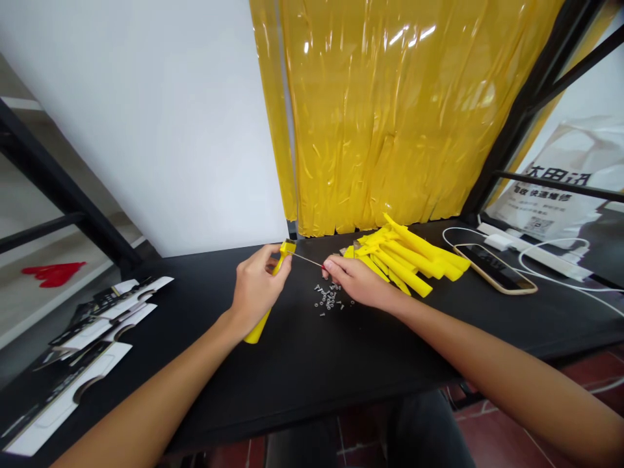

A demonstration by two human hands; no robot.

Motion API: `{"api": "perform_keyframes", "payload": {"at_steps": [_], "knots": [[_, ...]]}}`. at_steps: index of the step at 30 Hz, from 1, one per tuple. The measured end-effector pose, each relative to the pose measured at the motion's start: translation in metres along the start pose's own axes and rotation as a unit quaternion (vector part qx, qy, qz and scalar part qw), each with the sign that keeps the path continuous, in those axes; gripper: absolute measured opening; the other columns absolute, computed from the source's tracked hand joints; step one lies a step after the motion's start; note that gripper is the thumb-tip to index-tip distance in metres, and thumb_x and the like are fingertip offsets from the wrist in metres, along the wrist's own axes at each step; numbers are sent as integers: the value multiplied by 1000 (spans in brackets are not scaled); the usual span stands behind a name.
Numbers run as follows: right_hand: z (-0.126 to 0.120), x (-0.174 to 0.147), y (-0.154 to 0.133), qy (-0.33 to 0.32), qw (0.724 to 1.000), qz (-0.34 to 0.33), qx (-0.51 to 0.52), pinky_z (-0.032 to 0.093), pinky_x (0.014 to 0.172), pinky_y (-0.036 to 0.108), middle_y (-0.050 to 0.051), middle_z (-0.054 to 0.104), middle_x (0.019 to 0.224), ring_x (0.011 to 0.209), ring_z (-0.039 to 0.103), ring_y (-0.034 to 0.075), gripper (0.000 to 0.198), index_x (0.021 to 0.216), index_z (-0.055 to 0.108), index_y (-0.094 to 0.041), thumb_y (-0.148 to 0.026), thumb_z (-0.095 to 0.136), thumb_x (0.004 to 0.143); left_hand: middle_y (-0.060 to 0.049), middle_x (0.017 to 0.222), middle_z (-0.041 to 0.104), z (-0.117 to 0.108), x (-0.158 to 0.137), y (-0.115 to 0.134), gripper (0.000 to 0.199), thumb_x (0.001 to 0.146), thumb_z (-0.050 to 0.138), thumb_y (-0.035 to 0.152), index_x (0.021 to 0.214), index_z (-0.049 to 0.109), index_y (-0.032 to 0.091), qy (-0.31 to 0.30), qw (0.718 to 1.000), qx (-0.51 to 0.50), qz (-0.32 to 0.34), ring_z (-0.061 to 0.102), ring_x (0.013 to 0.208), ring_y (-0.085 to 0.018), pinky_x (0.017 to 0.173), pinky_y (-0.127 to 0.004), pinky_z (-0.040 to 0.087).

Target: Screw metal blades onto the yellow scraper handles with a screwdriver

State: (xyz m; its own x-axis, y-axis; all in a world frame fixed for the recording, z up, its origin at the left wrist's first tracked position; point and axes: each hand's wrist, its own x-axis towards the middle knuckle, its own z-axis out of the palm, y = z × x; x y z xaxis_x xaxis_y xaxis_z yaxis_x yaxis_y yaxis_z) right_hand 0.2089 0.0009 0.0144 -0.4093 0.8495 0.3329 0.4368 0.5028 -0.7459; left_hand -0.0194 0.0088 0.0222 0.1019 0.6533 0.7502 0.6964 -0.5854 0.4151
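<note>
Yellow tool [258,327] grasped in the left hand [258,278], screwdriver [308,260] clasped in the right hand [355,278] — apparently mid-job; loose screws [329,299], frame centre, suggest more remains.

Yellow sheeting [390,117] and white panel [185,117] behind a black tabletop [292,390]

The glossy sheeting hangs in wrinkled folds, bright light streaks [400,36] reflected near its top. The panel stands to its left. Black metal frames [524,110] slant at both sides, pale shelves [22,103] show beyond the left one, and dark red floor tiles [511,442] lie below the tabletop.
</note>
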Motion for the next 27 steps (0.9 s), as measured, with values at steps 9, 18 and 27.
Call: {"api": "perform_keyframes", "payload": {"at_steps": [9, 18, 27], "knots": [[-1, -1, -2, 5, 999, 0, 40, 39, 65, 28, -3, 52, 68, 65, 50, 14, 30, 83, 50, -21, -43, 41, 101, -3, 86, 75, 2, -2, 0, 18, 89, 64, 31, 102, 70, 21, -5, 1000, -12, 4, 70, 69, -16, 68, -27, 56], [0, 0, 0, 35, 999, -1, 20, 38, 65, 27, -2, 55, 75, 70, 51, 14, 27, 87, 53, -20, -43, 47, 99, -5, 90, 75, -1, -2, 6, 18, 90, 63, 29, 104, 70, 19, -19, 1000, -11, 10, 69, 70, -16, 69, -29, 57], [-1, -2, -4, 20, 999, 8, 34, 37, 64, 27, -1, 56, 74, 68, 51, 14, 29, 86, 58, -20, -45, 48, 98, -5, 89, 75, -2, -2, 6, 18, 91, 61, 28, 105, 69, 19, -22, 1000, -15, 12, 70, 71, -17, 68, -29, 57]]}}
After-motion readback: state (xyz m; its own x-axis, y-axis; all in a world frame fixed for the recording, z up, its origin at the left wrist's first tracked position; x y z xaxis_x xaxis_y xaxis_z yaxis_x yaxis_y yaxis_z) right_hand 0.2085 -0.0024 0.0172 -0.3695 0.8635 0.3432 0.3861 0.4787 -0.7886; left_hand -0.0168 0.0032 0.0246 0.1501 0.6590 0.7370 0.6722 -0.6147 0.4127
